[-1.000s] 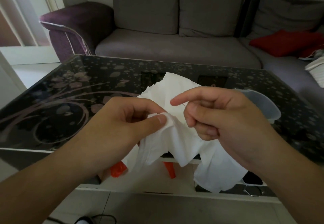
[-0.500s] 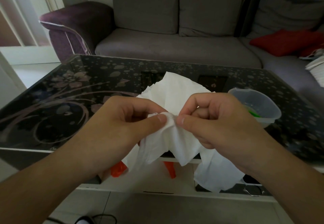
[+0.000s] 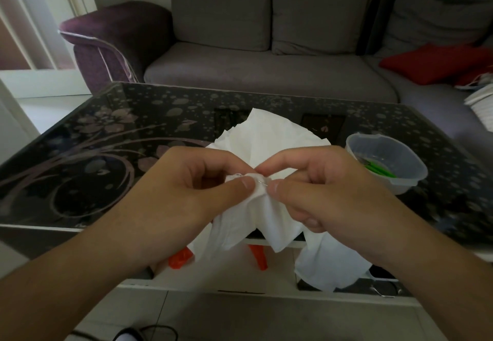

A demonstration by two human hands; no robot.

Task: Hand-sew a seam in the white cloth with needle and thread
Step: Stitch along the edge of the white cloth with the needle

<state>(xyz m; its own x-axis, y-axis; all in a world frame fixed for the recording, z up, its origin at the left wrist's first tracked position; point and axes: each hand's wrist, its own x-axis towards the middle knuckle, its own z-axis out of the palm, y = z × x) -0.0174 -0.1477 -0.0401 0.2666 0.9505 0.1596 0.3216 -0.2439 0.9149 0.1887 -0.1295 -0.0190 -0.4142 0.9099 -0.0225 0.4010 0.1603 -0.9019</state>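
The white cloth (image 3: 269, 140) lies partly on the dark glass table (image 3: 106, 153) and hangs over its near edge. My left hand (image 3: 186, 193) pinches a bunched fold of the cloth between thumb and fingers. My right hand (image 3: 325, 191) pinches the thin metal needle (image 3: 262, 181) between thumb and forefinger, right at that fold. A short length of the needle shows between the two thumbs, stuck in the cloth. The thread is too fine to make out.
A clear plastic tub (image 3: 386, 164) with something green inside stands on the table to the right of my hands. Behind the table is a grey sofa (image 3: 266, 73) with a red cushion (image 3: 437, 63). Orange things (image 3: 181, 258) show below the table's near edge.
My right hand came in from a raised, forefinger-out pose to the fold held by my left hand and now pinches the needle there. My left hand stayed put.
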